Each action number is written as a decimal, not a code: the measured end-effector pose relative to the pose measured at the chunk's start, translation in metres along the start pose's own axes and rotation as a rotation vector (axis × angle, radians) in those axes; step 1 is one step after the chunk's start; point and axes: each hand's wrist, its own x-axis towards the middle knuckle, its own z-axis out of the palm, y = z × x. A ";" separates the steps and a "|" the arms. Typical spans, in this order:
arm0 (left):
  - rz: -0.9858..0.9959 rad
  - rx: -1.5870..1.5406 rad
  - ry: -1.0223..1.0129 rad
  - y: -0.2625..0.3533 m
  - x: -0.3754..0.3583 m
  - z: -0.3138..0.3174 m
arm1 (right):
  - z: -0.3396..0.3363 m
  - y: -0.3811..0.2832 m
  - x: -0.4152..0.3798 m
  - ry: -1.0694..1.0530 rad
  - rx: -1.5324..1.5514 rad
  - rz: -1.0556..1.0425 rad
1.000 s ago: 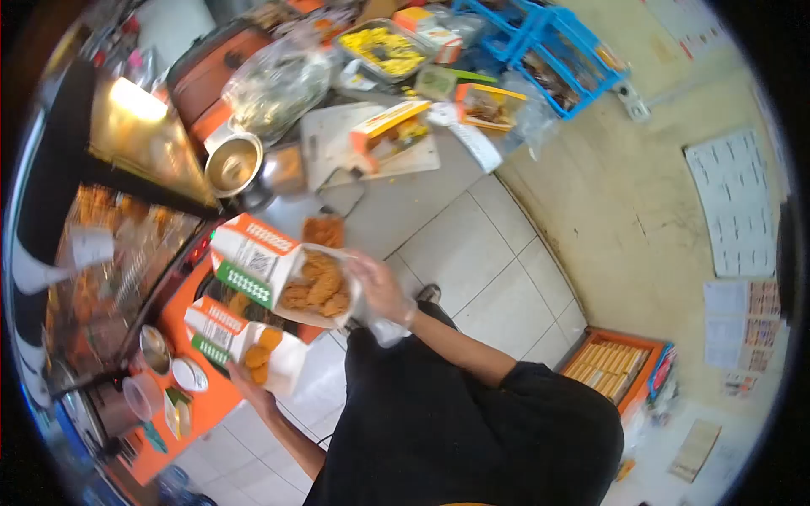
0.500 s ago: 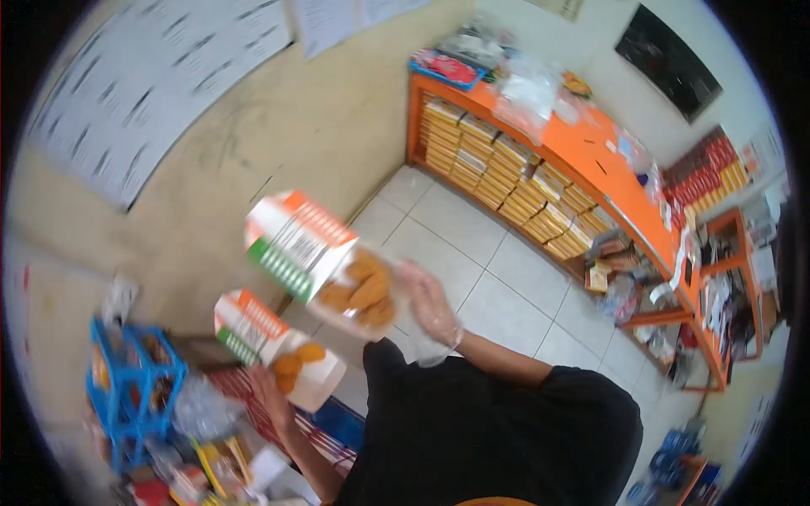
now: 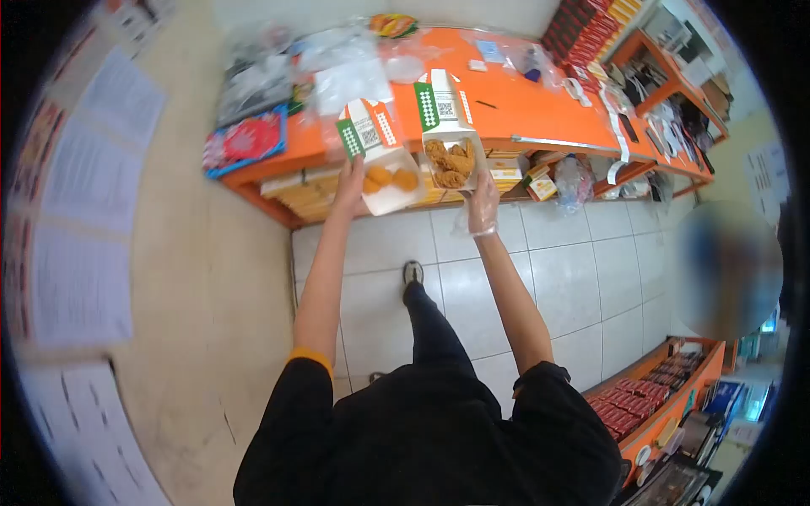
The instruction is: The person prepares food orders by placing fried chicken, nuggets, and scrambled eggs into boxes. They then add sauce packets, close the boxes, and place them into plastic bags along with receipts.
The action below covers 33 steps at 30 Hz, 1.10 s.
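Observation:
My bare left hand (image 3: 348, 185) is closed on the left side of a paper food box (image 3: 368, 133) whose lid stands up. A few round breaded pieces (image 3: 391, 177) lie inside, in golden brown. Another paper food box (image 3: 444, 111), white, green and orange with a printed code, is held by my right hand (image 3: 483, 202) at its lower right corner. Crispy fried chicken pieces (image 3: 450, 162) fill its tray. A see-through plastic glove covers the right hand. Both boxes are side by side in the air, before the orange counter.
The orange counter (image 3: 506, 101) ahead carries plastic bags (image 3: 346, 72), a blue tray with a red packet (image 3: 249, 142) and stacked red boxes (image 3: 580, 34). Yellow cartons fill its lower shelf. A person (image 3: 730, 270), blurred, is at the right. Another orange shelf (image 3: 666, 430) stands lower right.
My view has swung round from the wall and blue rack to face the orange counter. Both food boxes moved with my hands and remain held, now closer to the counter.

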 end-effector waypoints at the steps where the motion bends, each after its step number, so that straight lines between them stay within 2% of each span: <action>1: 0.028 0.047 -0.010 -0.020 0.054 0.008 | -0.006 0.021 0.035 0.034 -0.107 0.016; 3: 0.016 0.106 -0.021 -0.065 0.149 0.014 | -0.018 0.071 0.110 0.106 -0.308 0.070; 4: -0.013 0.118 -0.037 -0.084 0.204 0.020 | -0.038 0.125 0.169 0.100 -0.488 -0.019; 6: -0.021 0.186 -0.043 -0.094 0.286 0.044 | -0.028 0.143 0.220 0.203 -0.756 -0.287; 8: 0.010 0.306 -0.066 -0.101 0.317 0.058 | -0.028 0.155 0.247 0.139 -0.956 -0.219; 10: -0.011 0.437 -0.057 -0.116 0.346 0.054 | -0.029 0.188 0.270 0.152 -1.018 -0.167; 12: -0.086 0.710 -0.019 -0.159 0.408 0.017 | -0.008 0.167 0.284 0.101 -1.288 0.086; 13: -0.101 0.895 -0.029 -0.187 0.434 -0.004 | -0.003 0.203 0.287 0.414 -1.108 -0.016; 15: 0.037 1.288 -0.137 -0.145 0.422 0.024 | 0.009 0.159 0.287 0.124 -1.256 0.052; 16: 0.153 1.353 -0.192 -0.138 0.419 0.034 | 0.020 0.163 0.282 0.346 -1.341 0.126; 17: 0.294 1.383 -0.225 -0.127 0.416 0.045 | 0.018 0.139 0.263 0.642 -1.354 -0.420; 18: 0.459 1.382 -0.236 -0.122 0.412 0.065 | 0.021 0.130 0.264 0.463 -1.316 0.245; 19: 0.635 1.351 -0.213 -0.117 0.403 0.088 | 0.019 0.156 0.259 0.616 -1.167 0.279; 20: 0.798 1.274 -0.200 -0.114 0.391 0.114 | 0.014 0.208 0.233 1.043 -1.114 -0.480; 21: 0.911 1.168 -0.193 -0.111 0.374 0.140 | -0.002 0.152 0.192 0.926 -0.967 -0.256; 22: 0.911 1.110 -0.287 -0.121 0.336 0.164 | 0.005 0.086 0.121 0.773 -0.787 -0.069; 24: 0.887 0.997 -0.482 -0.121 0.271 0.195 | -0.027 0.094 0.016 0.714 -0.847 -0.005; 25: 0.885 0.943 -0.562 -0.117 0.242 0.209 | -0.033 0.143 -0.051 0.998 -0.864 -0.035; 26: 0.886 0.885 -0.636 -0.112 0.207 0.219 | -0.038 0.138 -0.123 1.108 -0.767 0.333; 27: 0.885 0.828 -0.708 -0.111 0.174 0.227 | -0.025 0.113 -0.199 1.362 -0.692 0.276; 28: 0.736 0.808 -0.947 -0.132 0.139 0.243 | -0.034 0.160 -0.260 1.342 -1.031 0.560; 29: 0.554 0.793 -1.159 -0.151 0.103 0.260 | -0.038 0.190 -0.328 1.331 -1.362 1.067; 31: 0.338 0.579 -1.580 -0.194 0.016 0.273 | -0.011 0.132 -0.439 2.411 -0.301 0.644; 32: 0.272 0.671 -1.668 -0.200 -0.043 0.272 | -0.012 0.143 -0.502 2.571 -0.387 0.780; 33: 0.206 0.775 -1.751 -0.204 -0.102 0.269 | -0.005 0.156 -0.561 2.686 -0.256 0.594</action>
